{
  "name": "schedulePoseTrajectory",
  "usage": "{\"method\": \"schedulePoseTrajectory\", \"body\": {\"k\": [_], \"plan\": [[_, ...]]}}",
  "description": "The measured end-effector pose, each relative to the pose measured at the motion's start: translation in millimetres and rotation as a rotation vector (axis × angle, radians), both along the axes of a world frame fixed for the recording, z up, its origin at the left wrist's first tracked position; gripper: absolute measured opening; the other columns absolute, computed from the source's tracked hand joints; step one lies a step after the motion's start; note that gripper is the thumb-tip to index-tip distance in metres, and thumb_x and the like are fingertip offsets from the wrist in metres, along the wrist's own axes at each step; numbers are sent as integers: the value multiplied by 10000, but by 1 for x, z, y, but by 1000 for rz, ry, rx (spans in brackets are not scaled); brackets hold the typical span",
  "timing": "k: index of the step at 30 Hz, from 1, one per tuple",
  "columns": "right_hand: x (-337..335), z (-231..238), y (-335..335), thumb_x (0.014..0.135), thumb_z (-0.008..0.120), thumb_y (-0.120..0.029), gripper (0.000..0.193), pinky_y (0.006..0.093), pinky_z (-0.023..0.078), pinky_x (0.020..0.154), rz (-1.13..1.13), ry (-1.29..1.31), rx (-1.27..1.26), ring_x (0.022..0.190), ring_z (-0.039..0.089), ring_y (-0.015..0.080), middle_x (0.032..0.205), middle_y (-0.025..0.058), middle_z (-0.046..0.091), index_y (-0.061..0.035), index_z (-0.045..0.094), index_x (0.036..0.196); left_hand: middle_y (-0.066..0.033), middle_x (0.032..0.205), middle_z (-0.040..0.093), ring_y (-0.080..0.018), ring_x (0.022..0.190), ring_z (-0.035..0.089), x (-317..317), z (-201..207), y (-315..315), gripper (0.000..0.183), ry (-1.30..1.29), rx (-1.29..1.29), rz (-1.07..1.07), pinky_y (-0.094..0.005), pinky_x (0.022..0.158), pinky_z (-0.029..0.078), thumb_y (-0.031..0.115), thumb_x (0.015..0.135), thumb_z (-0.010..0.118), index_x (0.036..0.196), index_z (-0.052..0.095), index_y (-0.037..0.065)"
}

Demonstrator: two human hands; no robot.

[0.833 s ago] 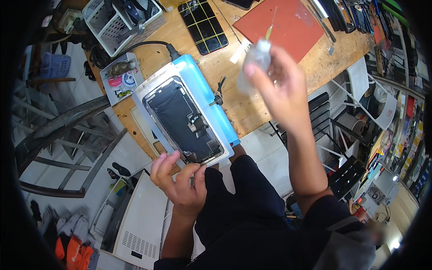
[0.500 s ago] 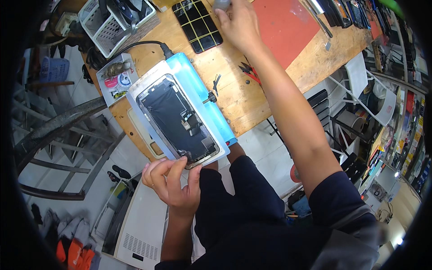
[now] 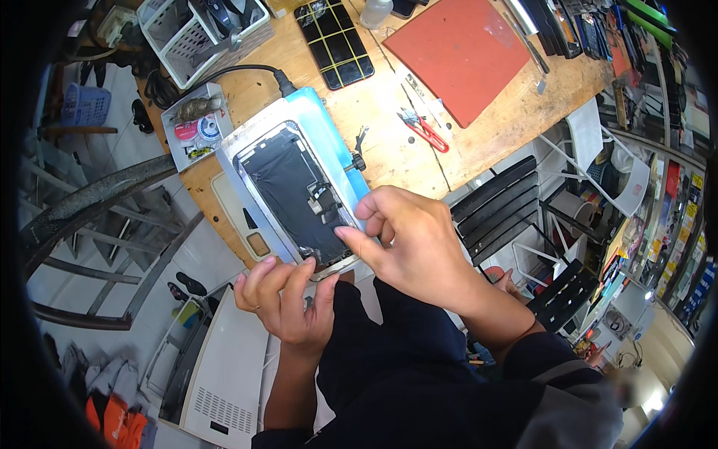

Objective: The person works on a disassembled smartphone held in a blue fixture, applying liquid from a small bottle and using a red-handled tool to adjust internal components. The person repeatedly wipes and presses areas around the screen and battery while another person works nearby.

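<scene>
A phone screen panel (image 3: 288, 187), black backing upward with small flex cables near its middle, lies tilted on a blue machine (image 3: 318, 123) with a pale plate. My left hand (image 3: 288, 299) pinches the panel's lower edge between thumb and fingertips. Over the lower right edge is my right hand (image 3: 411, 243), closed with curled fingers and its thumb on the panel; the fingertips' undersides are partly hidden. A black knob (image 3: 354, 162) sticks out of the machine's right side.
Red-handled cutters (image 3: 425, 131) lie right of the machine, near a red mat (image 3: 460, 56). Behind stand a grid-marked phone (image 3: 334, 43) and a clear bottle (image 3: 375, 13). A small box (image 3: 179, 138) and a white basket (image 3: 173, 52) sit left. A black cable (image 3: 247, 69) runs to the machine.
My right hand has let go of the bottle at the far side and come back to the panel's lower right edge. My left hand stays at the lower edge.
</scene>
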State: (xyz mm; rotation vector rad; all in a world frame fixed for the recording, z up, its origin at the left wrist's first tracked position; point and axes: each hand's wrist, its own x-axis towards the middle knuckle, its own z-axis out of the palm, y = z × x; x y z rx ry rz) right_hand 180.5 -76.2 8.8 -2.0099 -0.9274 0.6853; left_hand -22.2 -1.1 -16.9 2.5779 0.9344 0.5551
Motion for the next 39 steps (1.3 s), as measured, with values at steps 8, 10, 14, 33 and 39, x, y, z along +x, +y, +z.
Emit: {"method": "schedulePoseTrajectory", "body": {"k": [8,10,14,33,39], "plan": [[1,4,2,943,792,-141,234,466,558,604,124,-140,-33,678,704,368,750,157,656,-24,610,854,-12,1062,647,-277,1205,620,2,-3,-1,335,-25,-20,2,-527,1195,300,338,834,934,1068,798,140],[0,4,3,946,780,-138,246,459,558,595,135,-194,-7,662,694,362,735,155,635,-28,595,827,-9,1063,644,-278,1208,618,2,-4,-1,336,-24,-21,3,-525,1192,302,340,828,937,1063,798,143],[-2,4,5,928,783,-115,236,427,560,574,149,-293,-10,648,694,333,717,128,612,-43,593,808,-4,1063,639,-279,1213,615,3,-4,-1,337,-19,-23,9,-524,1190,304,345,816,944,1053,801,153],[-12,-11,7,805,813,-43,252,384,575,598,81,-447,114,723,671,278,864,115,592,26,701,1020,8,1081,659,-280,1255,594,5,1,1,299,-5,-35,12,-535,1193,294,383,828,936,1012,819,177],[-13,-11,8,811,811,-41,250,380,582,595,72,-448,120,718,683,277,869,118,614,35,701,1023,11,1084,663,-280,1249,599,6,2,1,299,-19,-46,16,-536,1189,299,391,828,937,1006,819,181]]}}
